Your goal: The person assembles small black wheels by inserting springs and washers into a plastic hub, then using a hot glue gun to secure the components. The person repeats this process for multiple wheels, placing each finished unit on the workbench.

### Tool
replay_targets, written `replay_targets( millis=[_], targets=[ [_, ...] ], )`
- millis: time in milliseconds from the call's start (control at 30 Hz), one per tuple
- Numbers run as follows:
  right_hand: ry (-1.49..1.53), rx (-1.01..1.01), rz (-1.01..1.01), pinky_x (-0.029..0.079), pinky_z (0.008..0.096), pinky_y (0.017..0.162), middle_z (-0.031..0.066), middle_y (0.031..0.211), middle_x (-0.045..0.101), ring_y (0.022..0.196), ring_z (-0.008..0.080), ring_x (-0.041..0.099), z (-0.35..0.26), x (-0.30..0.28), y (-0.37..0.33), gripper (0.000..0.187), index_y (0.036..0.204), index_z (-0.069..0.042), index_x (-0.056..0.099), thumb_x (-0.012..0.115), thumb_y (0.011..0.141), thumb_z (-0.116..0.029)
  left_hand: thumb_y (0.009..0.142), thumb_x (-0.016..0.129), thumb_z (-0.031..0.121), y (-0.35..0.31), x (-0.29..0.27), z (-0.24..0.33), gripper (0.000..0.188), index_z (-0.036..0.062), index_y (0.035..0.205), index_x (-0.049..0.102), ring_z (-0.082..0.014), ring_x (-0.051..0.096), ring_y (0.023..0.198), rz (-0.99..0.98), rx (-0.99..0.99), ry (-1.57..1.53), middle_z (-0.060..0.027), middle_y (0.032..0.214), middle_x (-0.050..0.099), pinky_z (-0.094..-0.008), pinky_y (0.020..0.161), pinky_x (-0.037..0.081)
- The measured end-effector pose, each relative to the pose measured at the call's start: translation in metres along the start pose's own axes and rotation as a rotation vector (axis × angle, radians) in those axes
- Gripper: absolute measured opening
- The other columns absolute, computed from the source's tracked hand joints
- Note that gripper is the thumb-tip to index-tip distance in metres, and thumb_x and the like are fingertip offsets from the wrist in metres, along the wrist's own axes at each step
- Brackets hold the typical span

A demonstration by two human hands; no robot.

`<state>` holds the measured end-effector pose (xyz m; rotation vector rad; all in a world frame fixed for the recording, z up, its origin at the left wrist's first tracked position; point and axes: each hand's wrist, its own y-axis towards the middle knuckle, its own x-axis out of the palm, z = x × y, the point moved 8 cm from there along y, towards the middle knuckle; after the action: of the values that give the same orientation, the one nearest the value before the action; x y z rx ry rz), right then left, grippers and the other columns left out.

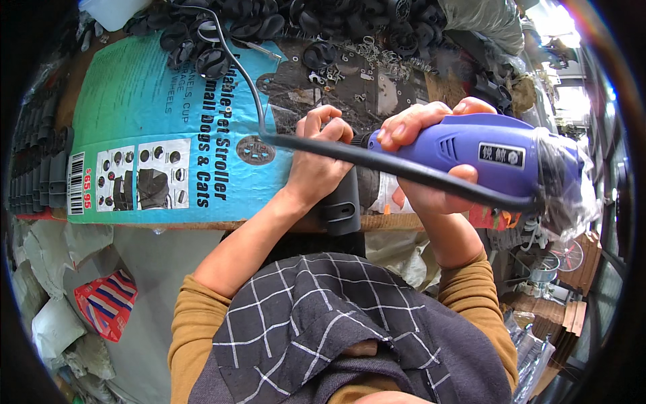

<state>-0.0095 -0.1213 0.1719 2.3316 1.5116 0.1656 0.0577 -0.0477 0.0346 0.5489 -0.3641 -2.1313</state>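
My right hand point(416, 126) is wrapped round a purple electric screwdriver point(454, 145), which lies level with its nose toward my left hand. Clear plastic wrap point(568, 178) covers its back end. A thick black cord point(404, 167) runs from that end leftward, passing in front of both hands. My left hand point(316, 158) is closed, fingers curled, on a black plastic part point(342, 202) whose slotted lower end sticks out below it at the bench edge. The screwdriver's dark nose point(361, 139) meets the left fingers; its tip is hidden there.
A blue-green printed cardboard sheet point(145, 87) covers the bench's left side. Black wheel-like parts point(269, 27) pile up along the back, beside small metal pieces point(377, 57). Dark plastic parts point(40, 172) stand in rows at far left. A red, white and blue bag point(108, 303) lies on the floor.
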Motion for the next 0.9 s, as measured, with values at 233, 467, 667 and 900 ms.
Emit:
replay_targets(
  millis=[233, 467, 667, 900],
  targets=[
    [0.025, 0.056, -0.090, 0.051, 0.0424, 0.076, 0.0111, 0.085, 0.054, 0.080, 0.0240, 0.057, 0.007, 0.007, 0.004, 0.072, 0.118, -0.012, 0.034, 0.065, 0.081, -0.066, 0.063, 0.072, 0.004, 0.000, 0.006, -0.012, 0.051, 0.0060, 0.113, 0.060, -0.0392, 0.048, 0.120, -0.047, -0.118, -0.024, -0.0190, 0.129, 0.049, -0.0437, 0.102, 0.041],
    [0.021, 0.113, -0.113, 0.049, 0.0422, 0.080, 0.0109, 0.085, 0.055, 0.080, 0.0242, 0.057, 0.011, 0.010, 0.009, 0.075, 0.119, -0.014, 0.036, 0.068, 0.076, -0.068, 0.068, 0.071, 0.010, 0.001, 0.005, -0.011, 0.044, 0.0037, 0.110, 0.060, -0.0401, 0.056, 0.112, -0.071, -0.139, -0.062, -0.0220, 0.127, 0.051, -0.0436, 0.093, 0.048],
    [-0.008, 0.114, -0.161, 0.049, 0.0411, 0.078, 0.0125, 0.083, 0.056, 0.078, 0.0253, 0.058, 0.019, 0.012, 0.011, 0.081, 0.113, -0.006, 0.043, 0.063, 0.075, -0.074, 0.069, 0.072, 0.011, 0.002, 0.008, -0.015, 0.043, 0.0035, 0.110, 0.061, -0.0402, 0.058, 0.110, -0.132, -0.157, -0.064, -0.0226, 0.126, 0.051, -0.0438, 0.091, 0.049],
    [0.079, -0.204, 0.139, 0.055, 0.0378, 0.068, 0.0192, 0.082, 0.065, 0.069, 0.0264, 0.065, 0.010, -0.057, 0.035, 0.056, 0.118, -0.005, 0.037, 0.059, 0.091, -0.048, 0.071, 0.081, 0.021, 0.003, 0.004, -0.011, 0.047, 0.0025, 0.110, 0.061, -0.0331, 0.051, 0.117, -0.113, -0.137, -0.128, -0.0170, 0.119, 0.055, -0.0406, 0.100, 0.042]
  ],
)
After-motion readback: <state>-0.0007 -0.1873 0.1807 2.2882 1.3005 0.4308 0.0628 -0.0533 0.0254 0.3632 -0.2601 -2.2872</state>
